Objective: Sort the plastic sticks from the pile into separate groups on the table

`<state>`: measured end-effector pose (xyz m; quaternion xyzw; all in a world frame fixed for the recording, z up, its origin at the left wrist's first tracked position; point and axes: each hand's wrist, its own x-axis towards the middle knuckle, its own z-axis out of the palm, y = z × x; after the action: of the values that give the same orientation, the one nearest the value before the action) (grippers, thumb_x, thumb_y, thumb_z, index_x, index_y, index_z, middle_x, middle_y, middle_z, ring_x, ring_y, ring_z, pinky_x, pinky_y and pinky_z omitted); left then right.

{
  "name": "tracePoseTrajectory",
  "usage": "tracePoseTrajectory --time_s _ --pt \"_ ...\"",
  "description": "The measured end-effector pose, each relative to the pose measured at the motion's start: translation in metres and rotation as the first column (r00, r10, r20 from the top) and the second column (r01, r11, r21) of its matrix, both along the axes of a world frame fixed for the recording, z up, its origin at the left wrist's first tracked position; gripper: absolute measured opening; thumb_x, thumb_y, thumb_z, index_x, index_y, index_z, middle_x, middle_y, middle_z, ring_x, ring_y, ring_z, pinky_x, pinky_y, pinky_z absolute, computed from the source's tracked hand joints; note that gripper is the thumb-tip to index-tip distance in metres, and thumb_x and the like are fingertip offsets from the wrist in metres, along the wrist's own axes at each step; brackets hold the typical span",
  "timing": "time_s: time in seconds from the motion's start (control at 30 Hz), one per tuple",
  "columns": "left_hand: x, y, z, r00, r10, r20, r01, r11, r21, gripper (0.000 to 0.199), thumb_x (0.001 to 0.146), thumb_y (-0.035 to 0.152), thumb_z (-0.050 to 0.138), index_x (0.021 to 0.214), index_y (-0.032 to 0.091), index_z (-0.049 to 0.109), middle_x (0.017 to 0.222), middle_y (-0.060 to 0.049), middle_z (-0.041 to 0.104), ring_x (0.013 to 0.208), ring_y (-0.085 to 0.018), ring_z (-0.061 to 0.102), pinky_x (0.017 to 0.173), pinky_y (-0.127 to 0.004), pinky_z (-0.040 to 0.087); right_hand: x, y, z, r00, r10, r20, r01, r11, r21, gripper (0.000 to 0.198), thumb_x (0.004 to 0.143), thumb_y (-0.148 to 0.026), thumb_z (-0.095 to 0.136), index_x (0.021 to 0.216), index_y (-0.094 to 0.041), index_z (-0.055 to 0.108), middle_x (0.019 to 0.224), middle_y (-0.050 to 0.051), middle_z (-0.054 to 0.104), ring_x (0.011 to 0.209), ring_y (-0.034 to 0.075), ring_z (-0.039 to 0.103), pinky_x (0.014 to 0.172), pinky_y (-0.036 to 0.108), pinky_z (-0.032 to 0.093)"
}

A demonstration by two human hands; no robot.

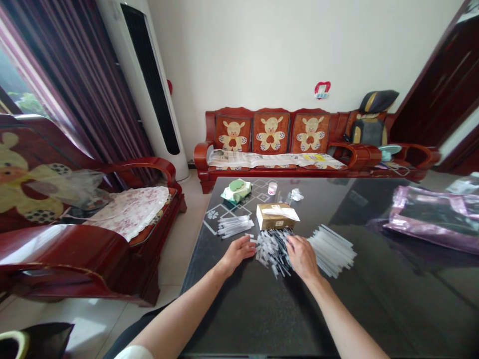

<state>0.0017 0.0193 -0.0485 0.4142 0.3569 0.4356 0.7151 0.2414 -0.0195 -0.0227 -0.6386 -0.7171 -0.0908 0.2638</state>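
My left hand [239, 251] is at the left edge of a loose pile of short whitish pieces [265, 249] and thin black sticks [281, 244]. Its fingers reach toward the pile, slightly apart, with small white bits by the tips. On the pile's right side my right hand [302, 257] has its fingers bent and closed together among the black sticks; what lies between them is hidden. Right of that hand lies a spread stack of long translucent white tubes [333, 251]. Beyond my left hand rests a smaller bundle of white sticks with dark ends [235, 226].
Behind the pile stands a gold tissue box [275, 217]. Farther back on the dark table [239, 309] are a green wipes pack [237, 190], a small jar [272, 188] and crumpled tissue [297, 194]. A purple-edged clear bag [430, 219] lies at right; wooden sofas [202, 152] stand around.
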Motion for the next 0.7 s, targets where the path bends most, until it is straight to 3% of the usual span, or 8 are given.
tracePoseTrajectory --time_s 0.1,0.17,0.23,0.33,0.4,0.47,0.57,0.7 --pt "-0.003 0.007 0.002 0.999 -0.020 -0.048 0.025 0.993 0.119 0.065 0.071 0.035 0.075 0.129 0.015 0.052 0.115 -0.018 0.064 0.101 -0.027 0.065 0.092 -0.044 0.048 -0.004 -0.002 -0.001 1.000 0.019 -0.014 -0.019 1.000 -0.009 0.027 0.091 -0.021 0.043 0.103 -0.014 0.065 0.091 0.010 0.067 0.088 0.022 0.058 0.083 0.032 0.042" --pt "-0.012 0.014 0.007 0.970 0.049 -0.237 0.022 0.958 0.286 0.059 0.077 0.032 0.068 0.131 0.018 0.052 0.119 -0.017 0.063 0.107 -0.029 0.062 0.095 -0.046 0.047 -0.004 -0.002 0.000 0.999 0.026 -0.027 -0.026 1.000 0.001 0.027 0.091 -0.022 0.043 0.103 -0.014 0.065 0.091 0.010 0.067 0.088 0.023 0.058 0.083 0.033 0.043" --pt "-0.025 0.023 0.011 0.842 0.250 -0.478 0.031 0.862 0.506 0.052 0.080 0.023 0.061 0.131 0.020 0.053 0.127 -0.015 0.060 0.117 -0.030 0.055 0.101 -0.047 0.041 -0.005 -0.002 0.000 0.999 0.036 -0.033 -0.036 0.999 0.011 0.026 0.091 -0.022 0.043 0.103 -0.014 0.065 0.092 0.010 0.068 0.088 0.023 0.059 0.083 0.034 0.043" --pt "-0.049 0.036 0.013 0.542 0.515 -0.664 0.185 0.698 0.692 0.058 0.080 0.013 0.052 0.137 0.016 0.046 0.144 -0.014 0.044 0.136 -0.029 0.035 0.113 -0.045 0.025 -0.007 -0.003 0.001 0.998 0.046 -0.035 -0.046 0.999 0.017 0.027 0.091 -0.022 0.043 0.103 -0.014 0.066 0.092 0.011 0.068 0.089 0.024 0.059 0.083 0.034 0.044" --pt "-0.062 0.043 0.009 0.376 0.565 -0.735 0.292 0.680 0.672 0.065 0.080 0.014 0.053 0.142 0.011 0.037 0.149 -0.017 0.035 0.141 -0.028 0.026 0.114 -0.046 0.022 -0.009 -0.004 0.000 0.998 0.049 -0.034 -0.049 0.999 0.014 0.027 0.091 -0.022 0.043 0.103 -0.014 0.066 0.092 0.011 0.068 0.089 0.024 0.060 0.083 0.035 0.045" --pt "-0.069 0.047 0.004 0.282 0.561 -0.778 0.353 0.693 0.628 0.067 0.081 0.017 0.053 0.145 0.010 0.031 0.151 -0.019 0.031 0.142 -0.028 0.022 0.113 -0.047 0.022 -0.011 -0.003 -0.001 0.998 0.052 -0.030 -0.052 0.999 0.015 0.028 0.091 -0.023 0.043 0.104 -0.013 0.066 0.093 0.011 0.068 0.089 0.024 0.060 0.083 0.035 0.045" --pt "-0.073 0.051 -0.002 0.243 0.535 -0.809 0.412 0.698 0.585 0.065 0.084 0.020 0.052 0.145 0.014 0.031 0.151 -0.017 0.030 0.142 -0.028 0.021 0.113 -0.048 0.022 -0.011 -0.001 -0.006 0.998 0.052 -0.027 -0.052 0.998 0.022 0.028 0.092 -0.024 0.042 0.104 -0.013 0.065 0.096 0.012 0.068 0.090 0.024 0.060 0.084 0.036 0.045" --pt "-0.071 0.050 -0.002 0.242 0.519 -0.820 0.515 0.648 0.562 0.058 0.083 0.015 0.051 0.139 0.014 0.040 0.147 -0.016 0.039 0.139 -0.024 0.029 0.115 -0.043 0.020 -0.011 0.001 -0.013 0.997 0.069 -0.033 -0.069 0.997 0.022 0.029 0.092 -0.025 0.042 0.104 -0.015 0.066 0.097 0.012 0.069 0.090 0.025 0.061 0.083 0.037 0.046"
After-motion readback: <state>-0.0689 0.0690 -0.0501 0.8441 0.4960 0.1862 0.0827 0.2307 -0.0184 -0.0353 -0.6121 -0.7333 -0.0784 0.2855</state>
